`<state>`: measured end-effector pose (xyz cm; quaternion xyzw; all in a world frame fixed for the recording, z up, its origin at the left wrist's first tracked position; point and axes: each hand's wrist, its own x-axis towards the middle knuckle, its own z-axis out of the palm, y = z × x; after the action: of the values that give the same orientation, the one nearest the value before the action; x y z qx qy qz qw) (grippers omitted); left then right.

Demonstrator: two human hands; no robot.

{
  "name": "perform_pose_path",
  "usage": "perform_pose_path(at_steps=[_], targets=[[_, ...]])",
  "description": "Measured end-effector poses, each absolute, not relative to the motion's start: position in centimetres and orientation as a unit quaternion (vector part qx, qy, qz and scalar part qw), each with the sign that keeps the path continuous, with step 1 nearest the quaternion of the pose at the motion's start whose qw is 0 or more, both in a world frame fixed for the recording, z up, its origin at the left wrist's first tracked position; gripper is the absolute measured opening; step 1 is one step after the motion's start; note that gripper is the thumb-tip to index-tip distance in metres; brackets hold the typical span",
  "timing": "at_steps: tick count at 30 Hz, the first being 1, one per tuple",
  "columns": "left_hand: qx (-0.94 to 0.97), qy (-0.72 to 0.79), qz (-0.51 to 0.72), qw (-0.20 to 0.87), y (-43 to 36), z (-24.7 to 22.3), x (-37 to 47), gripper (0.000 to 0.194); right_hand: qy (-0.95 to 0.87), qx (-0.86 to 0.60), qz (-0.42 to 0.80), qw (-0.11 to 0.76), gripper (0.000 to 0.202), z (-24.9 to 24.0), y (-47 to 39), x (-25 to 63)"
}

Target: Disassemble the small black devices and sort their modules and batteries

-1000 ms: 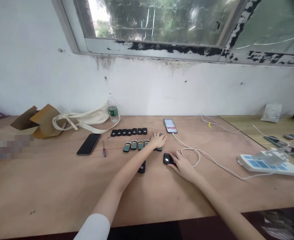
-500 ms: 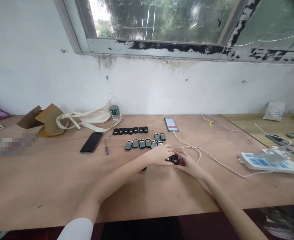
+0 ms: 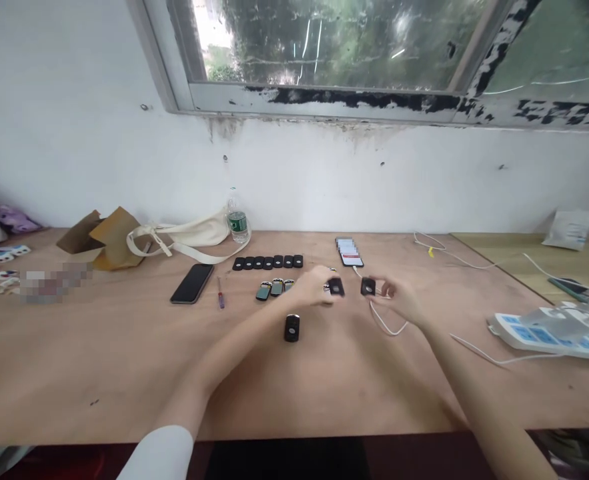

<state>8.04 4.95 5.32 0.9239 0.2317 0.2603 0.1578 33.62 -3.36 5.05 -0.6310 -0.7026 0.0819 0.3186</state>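
My left hand (image 3: 320,285) is closed at the edge of a black key-fob cover (image 3: 337,287), which is slightly blurred. To its right, my right hand (image 3: 399,299) pinches another black key-fob cover (image 3: 368,287) in its fingertips. Both covers have a small silver oval on the face. Nearer to me, a whole black key fob (image 3: 292,329) lies on the table with its silver end pointing away. Several opened fob bodies with grey-green faces, such as one fob body (image 3: 263,291), sit in a row partly hidden by my left hand and forearm.
Behind the fob bodies is a row of black covers (image 3: 268,263). A screwdriver (image 3: 221,295) and a dark phone (image 3: 192,284) lie to the left. A lit phone (image 3: 349,253) with a white cable (image 3: 387,329), a bottle (image 3: 239,225) and a power strip (image 3: 539,335) stand around.
My hands have moved apart and slightly away from me, and the two covers that lay side by side between them are now separate. The whole key fob has come into view. The camera has shifted slightly.
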Motion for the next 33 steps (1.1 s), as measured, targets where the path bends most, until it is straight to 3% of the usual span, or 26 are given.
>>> perform_pose_path(at_steps=[4, 12, 20, 28, 33], targets=[[0.877, 0.345, 0.292, 0.164, 11.5, 6.0, 7.2, 0.06, -0.713, -0.616, 0.013, 0.334, 0.051, 4.8, 2.8, 32.5], [0.898, 0.356, 0.198, 0.163, 16.7, 3.1, 7.4, 0.059, -0.699, -0.636, 0.139, 0.295, 0.059, 2.3, 12.4, 28.8], [0.91, 0.342, 0.164, 0.165, 17.7, 2.2, 6.6, 0.059, -0.731, -0.582, 0.229, 0.274, 0.07, 1.3, 14.5, 28.4], [0.903, 0.35, 0.2, 0.15, 17.5, 2.6, 5.5, 0.064, -0.744, -0.537, 0.264, 0.297, 0.062, 1.4, 14.6, 27.1], [0.856, 0.406, 0.301, 0.109, 16.6, 3.6, 4.1, 0.036, -0.763, -0.512, 0.243, 0.31, 0.065, 1.2, 15.1, 24.6]])
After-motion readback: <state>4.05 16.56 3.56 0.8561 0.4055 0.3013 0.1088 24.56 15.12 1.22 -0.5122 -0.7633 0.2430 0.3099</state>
